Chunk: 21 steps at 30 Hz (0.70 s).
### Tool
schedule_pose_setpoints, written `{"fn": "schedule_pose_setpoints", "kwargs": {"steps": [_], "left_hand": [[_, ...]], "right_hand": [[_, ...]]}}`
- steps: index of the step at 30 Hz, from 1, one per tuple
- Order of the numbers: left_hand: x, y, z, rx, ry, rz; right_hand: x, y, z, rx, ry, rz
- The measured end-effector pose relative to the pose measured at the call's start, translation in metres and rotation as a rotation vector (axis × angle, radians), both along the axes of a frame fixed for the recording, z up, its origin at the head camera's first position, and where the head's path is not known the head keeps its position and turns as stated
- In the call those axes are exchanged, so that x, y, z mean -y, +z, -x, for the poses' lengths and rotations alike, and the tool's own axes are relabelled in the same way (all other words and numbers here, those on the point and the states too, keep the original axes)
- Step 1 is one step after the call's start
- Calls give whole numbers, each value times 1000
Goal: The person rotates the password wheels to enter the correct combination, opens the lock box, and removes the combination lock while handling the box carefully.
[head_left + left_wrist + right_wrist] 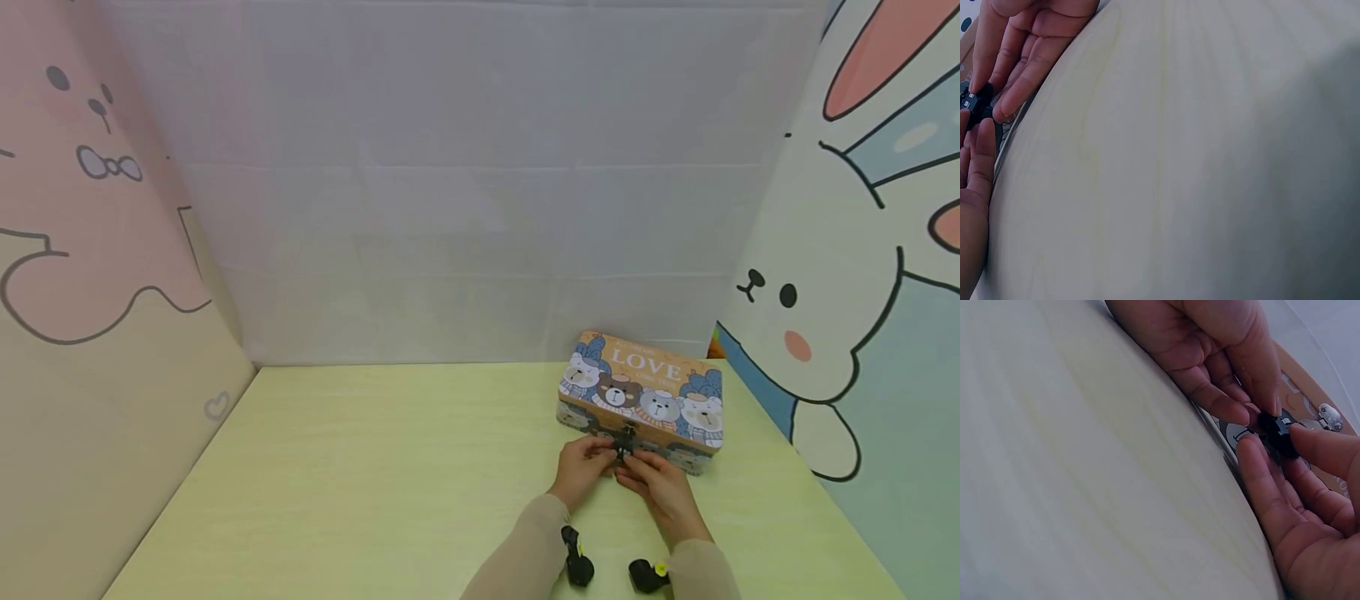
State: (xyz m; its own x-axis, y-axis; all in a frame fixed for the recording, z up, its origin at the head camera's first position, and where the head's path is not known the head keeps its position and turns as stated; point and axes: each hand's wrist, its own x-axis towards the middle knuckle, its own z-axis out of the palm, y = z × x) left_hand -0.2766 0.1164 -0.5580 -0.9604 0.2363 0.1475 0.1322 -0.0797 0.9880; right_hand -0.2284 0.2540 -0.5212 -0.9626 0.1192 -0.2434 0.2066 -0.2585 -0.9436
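Observation:
A rectangular box (652,379) with bears and the word LOVE on its lid stands closed at the right of the table, its front latch toward me. At that latch is a small black padlock (1280,432) with white marks on its side. My left hand (581,471) pinches the padlock from the left. From the other side, my right hand (663,492) holds it between thumb and fingers. The left wrist view shows the padlock (977,100) at the left edge, between the fingertips of both hands. Fingers partly cover the padlock, so its shackle is unclear.
A pale yellow-green table (360,467) lies under the box and hands. Black wrist devices (577,558) with yellow marks show beside the sleeves. A white curtain (465,183) hangs behind, and printed panels (862,350) stand on both sides, the right one near the box.

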Motion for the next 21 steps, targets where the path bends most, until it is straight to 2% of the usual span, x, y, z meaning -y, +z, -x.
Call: {"fn": "schedule_pose_setpoints", "kwargs": {"steps": [21], "left_hand": [[-1,0,0,30,-8,-42]], "right_hand": [[-1,-1,1,17,-17,8]]}}
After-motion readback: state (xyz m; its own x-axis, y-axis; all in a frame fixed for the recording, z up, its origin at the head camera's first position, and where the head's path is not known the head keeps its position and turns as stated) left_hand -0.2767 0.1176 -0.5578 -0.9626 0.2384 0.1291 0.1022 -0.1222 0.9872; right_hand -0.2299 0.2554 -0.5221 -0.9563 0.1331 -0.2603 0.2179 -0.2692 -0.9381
